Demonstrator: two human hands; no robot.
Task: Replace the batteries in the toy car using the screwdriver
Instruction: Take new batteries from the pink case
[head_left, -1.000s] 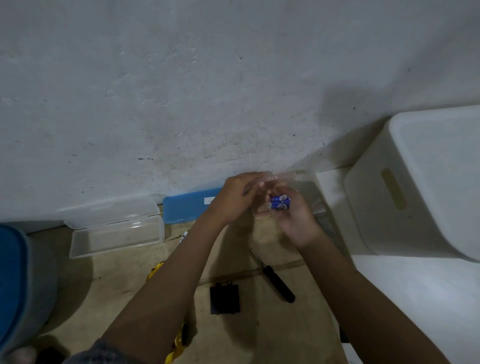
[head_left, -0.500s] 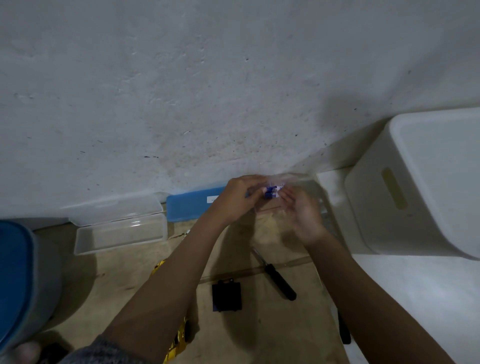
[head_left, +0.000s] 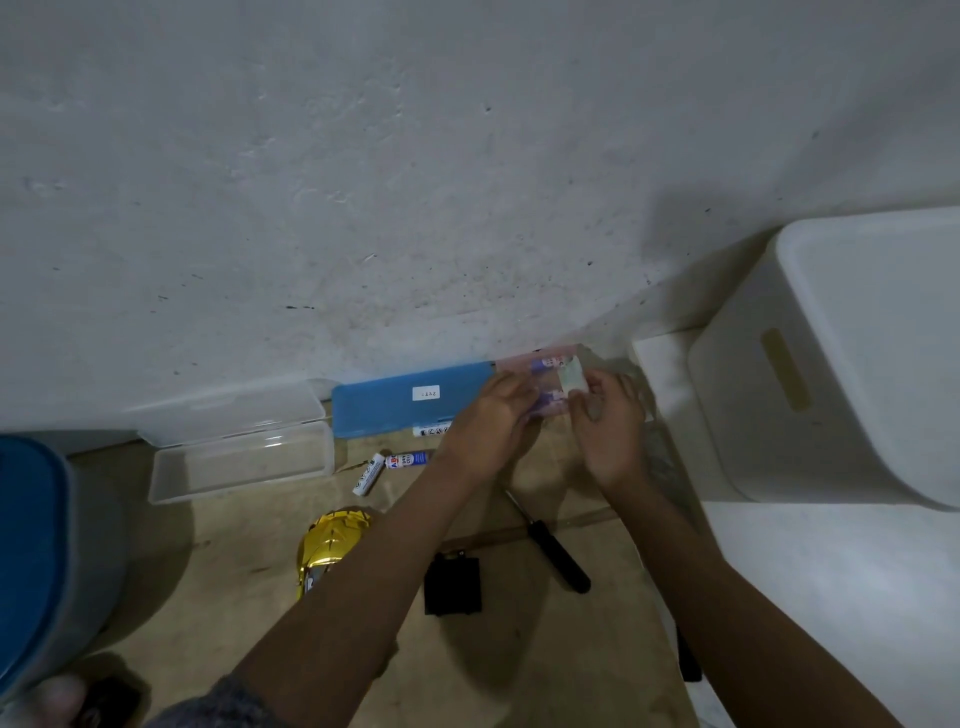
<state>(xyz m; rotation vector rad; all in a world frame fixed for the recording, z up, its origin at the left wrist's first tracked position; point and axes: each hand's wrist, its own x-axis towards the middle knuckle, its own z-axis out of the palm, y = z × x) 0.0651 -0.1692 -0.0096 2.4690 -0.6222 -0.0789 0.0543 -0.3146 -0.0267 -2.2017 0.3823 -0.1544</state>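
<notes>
Gold toy car (head_left: 332, 540) sits on the floor, partly under the left forearm and well below both hands. Its black battery cover (head_left: 452, 584) is already off and lies near the screwdriver (head_left: 556, 556), so I'd say the unscrewing is done. Up by the wall, the left hand (head_left: 488, 421) grips a clear battery pack (head_left: 545, 379) and the right hand (head_left: 608, 426) pinches its end. Loose batteries (head_left: 408, 459) lie nearby, probably the old ones. Still left: loading fresh cells, then screwing the cover back.
</notes>
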